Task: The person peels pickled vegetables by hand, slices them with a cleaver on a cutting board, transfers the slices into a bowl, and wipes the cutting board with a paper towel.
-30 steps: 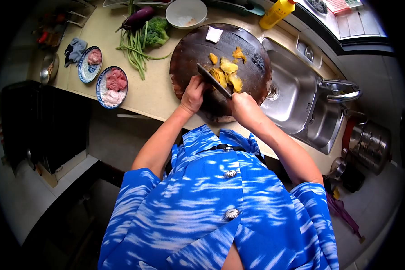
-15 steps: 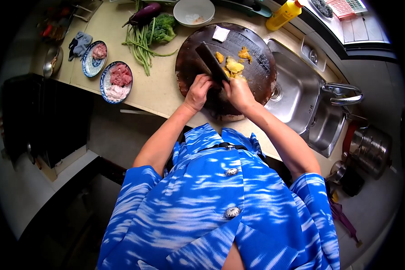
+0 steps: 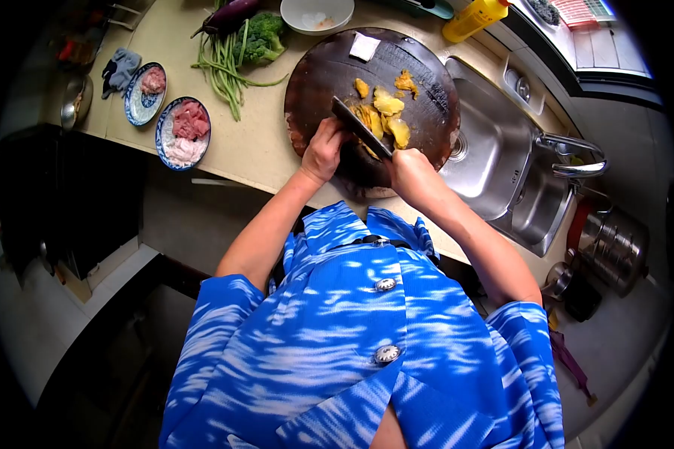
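A round dark chopping board point(image 3: 314, 71) rests on the counter in front of me. My right hand point(image 3: 412, 173) is closed round the handle of a cleaver point(image 3: 361, 129), whose blade slants up and left over the board. My left hand point(image 3: 323, 150) has its fingers curled in close to the blade's left end; anything beneath them is hidden. Yellow slices that look like ginger point(image 3: 388, 102) lie just beyond the blade, some partly behind it. Darker orange scraps point(image 3: 406, 82) and a small white square point(image 3: 364, 47) lie farther back on the board.
Left on the counter point(image 3: 254, 138) stand a plate of raw meat point(image 3: 161, 146), a smaller meat plate point(image 3: 129, 108), green beans point(image 3: 228, 88), broccoli point(image 3: 263, 39) and an eggplant point(image 3: 232, 15). A white bowl point(image 3: 296, 10) stands behind. A steel sink point(image 3: 487, 142) and yellow bottle point(image 3: 473, 21) are right.
The cleaver has come down from a raised, steeper tilt, and my right hand has moved down and slightly right. More yellow slices show beyond the blade. The view has shifted slightly.
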`<move>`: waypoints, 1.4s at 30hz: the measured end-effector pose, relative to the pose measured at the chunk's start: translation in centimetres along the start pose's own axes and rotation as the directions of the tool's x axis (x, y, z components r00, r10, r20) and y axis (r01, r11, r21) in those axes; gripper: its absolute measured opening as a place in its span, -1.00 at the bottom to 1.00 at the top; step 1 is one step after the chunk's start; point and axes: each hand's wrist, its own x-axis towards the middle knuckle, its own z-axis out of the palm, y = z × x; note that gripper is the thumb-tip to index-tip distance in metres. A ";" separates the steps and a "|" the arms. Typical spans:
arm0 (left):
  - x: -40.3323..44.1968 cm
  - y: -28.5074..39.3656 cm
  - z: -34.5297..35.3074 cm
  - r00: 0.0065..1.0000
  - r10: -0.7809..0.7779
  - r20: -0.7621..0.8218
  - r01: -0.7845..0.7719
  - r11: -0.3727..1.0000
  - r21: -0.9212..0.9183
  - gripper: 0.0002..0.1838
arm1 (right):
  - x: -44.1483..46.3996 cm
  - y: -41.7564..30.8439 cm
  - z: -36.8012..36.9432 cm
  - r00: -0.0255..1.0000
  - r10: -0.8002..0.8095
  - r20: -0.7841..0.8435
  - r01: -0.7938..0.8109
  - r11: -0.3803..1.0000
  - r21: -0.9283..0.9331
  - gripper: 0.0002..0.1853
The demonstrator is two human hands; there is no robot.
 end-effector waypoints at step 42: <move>0.1 0.1 -0.7 0.996 0.023 0.081 -0.032 0.995 0.099 -0.81 | 6.0 1.0 3.6 0.909 0.033 -0.415 0.062 0.975 0.213 -0.68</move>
